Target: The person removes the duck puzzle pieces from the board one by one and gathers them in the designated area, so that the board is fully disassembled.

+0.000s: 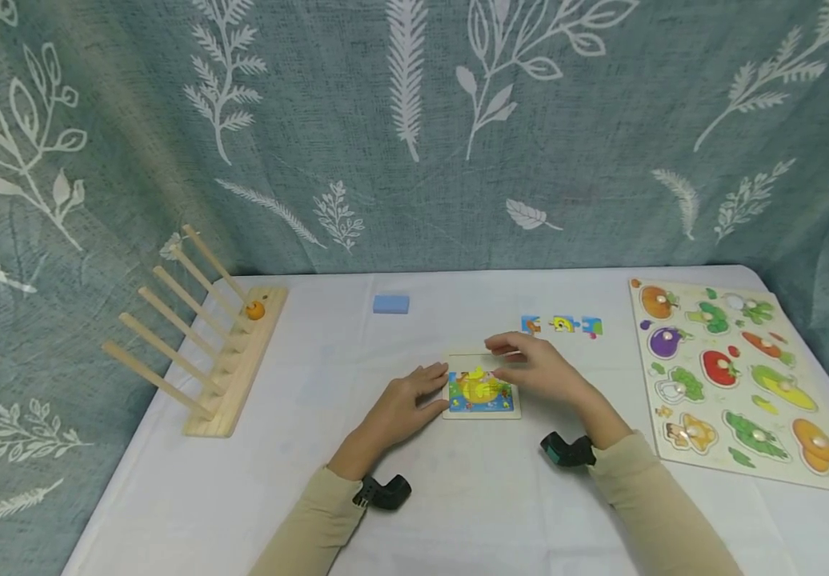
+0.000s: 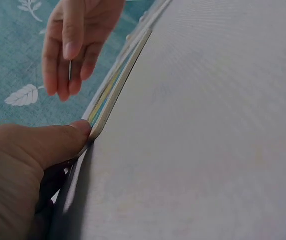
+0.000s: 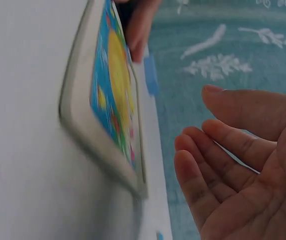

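In the head view a small jigsaw puzzle [image 1: 482, 404] in a pale wooden frame lies on the white table, its picture yellow on blue. My left hand [image 1: 406, 406] rests at the frame's left edge, fingers and thumb spread along it. The left wrist view has the left thumb [image 2: 65, 142] touching the frame's corner; its fingers are mostly hidden there. Over the puzzle's right side is my right hand [image 1: 546, 370], holding nothing. Its loosely bent fingers [image 3: 228, 160] show apart from the frame in the right wrist view. Three loose puzzle pieces [image 1: 562, 324] lie just behind it.
A wooden rack with upright pegs [image 1: 238, 376] stands at the left, an orange piece [image 1: 255, 310] near its far end. A blue block [image 1: 390, 304] lies toward the back. At the right is a large vegetable puzzle board [image 1: 688, 408]. A patterned curtain [image 1: 357, 96] hangs behind.
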{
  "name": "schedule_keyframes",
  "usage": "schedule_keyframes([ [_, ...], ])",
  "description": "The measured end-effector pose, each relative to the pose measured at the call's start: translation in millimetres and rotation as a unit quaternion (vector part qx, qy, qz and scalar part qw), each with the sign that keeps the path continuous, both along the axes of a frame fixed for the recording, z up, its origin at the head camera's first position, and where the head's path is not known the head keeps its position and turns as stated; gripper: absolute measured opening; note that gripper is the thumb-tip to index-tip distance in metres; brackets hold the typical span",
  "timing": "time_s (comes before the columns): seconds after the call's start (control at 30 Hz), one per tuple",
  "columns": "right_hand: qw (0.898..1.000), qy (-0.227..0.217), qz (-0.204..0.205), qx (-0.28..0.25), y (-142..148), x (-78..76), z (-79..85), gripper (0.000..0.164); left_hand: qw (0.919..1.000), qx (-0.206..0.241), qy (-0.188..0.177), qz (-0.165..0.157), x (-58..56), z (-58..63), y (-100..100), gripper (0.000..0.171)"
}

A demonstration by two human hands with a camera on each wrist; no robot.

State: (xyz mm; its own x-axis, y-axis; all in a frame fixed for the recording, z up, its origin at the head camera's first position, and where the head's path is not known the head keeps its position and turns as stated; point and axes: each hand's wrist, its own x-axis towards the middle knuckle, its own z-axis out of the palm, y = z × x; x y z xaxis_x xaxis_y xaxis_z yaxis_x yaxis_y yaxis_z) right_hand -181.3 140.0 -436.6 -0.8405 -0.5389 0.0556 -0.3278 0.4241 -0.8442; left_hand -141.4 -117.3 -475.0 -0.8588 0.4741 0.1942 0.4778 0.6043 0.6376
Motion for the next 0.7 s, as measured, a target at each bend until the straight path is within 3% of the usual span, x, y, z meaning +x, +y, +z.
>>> schedule_keyframes([
  [0.17, 1.000, -0.007, 0.022, -0.001, -19.2, 0.4, -5.7, 0.042, 0.9999, 0.013, -0.007, -0.006, -0.5, 0.7, -1.8, 0.046],
  [0.4, 0.999, -0.026, 0.018, 0.019, -36.7, 7.7, -15.8, 0.043, 0.9995, 0.018, -0.024, -0.004, 0.4, -2.3, -1.1, 0.046],
  [0.7, 0.995, 0.056, 0.032, 0.070, -42.1, 7.9, -25.2, 0.040, 0.9997, 0.017, -0.013, -0.009, -1.9, -0.3, -2.7, 0.046],
])
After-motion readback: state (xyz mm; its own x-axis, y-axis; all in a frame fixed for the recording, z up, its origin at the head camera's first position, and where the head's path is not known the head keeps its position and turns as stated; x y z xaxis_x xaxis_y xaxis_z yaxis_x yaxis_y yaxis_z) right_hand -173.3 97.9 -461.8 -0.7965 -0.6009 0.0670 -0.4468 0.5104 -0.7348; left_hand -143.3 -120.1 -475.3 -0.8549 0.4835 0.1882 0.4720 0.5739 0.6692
